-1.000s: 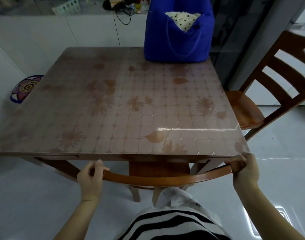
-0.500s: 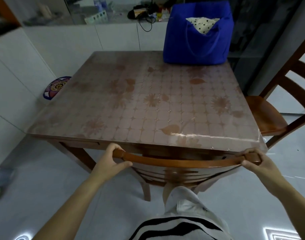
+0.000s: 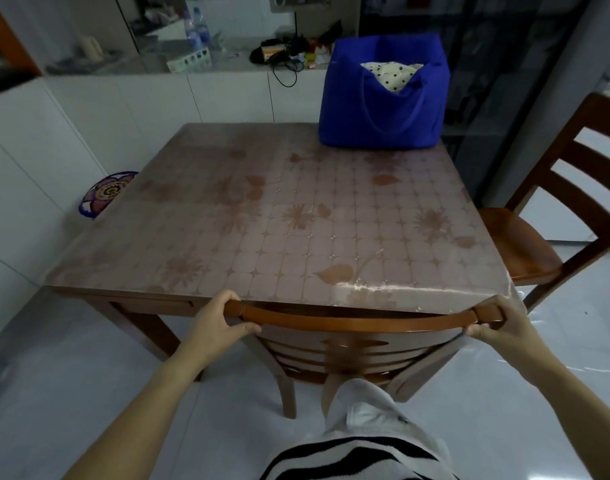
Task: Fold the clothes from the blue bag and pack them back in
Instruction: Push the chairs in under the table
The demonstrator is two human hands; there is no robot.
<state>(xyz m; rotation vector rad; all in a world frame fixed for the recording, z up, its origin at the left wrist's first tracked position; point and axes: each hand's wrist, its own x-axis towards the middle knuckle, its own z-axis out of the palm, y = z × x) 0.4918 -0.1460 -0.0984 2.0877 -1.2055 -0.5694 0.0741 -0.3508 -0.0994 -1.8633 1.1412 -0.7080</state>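
I am gripping the top rail of the chair in front of me at both ends. My left hand is curling its fingers over the left end with the thumb tucked under the front. My right hand is wrapping round the right end the same way, and neither hand is holding anything else.

The chair is standing right against the near edge of the table, its rail just below the plastic cover. As I judge it, I am shifting the chair to make room for myself at the table, and no folding has begun.

To do this well, I am aiming for an even force on both ends so the chair travels straight. I am also minding that the rail does not snag the cover hanging over the edge, and that the chair legs do not catch my own leg.

Farther off, the blue bag is sitting upright at the far right corner of the table, well apart from my hands. A spotted cloth is poking out of its open top. I am expecting to draw the bag toward the near edge before unpacking.
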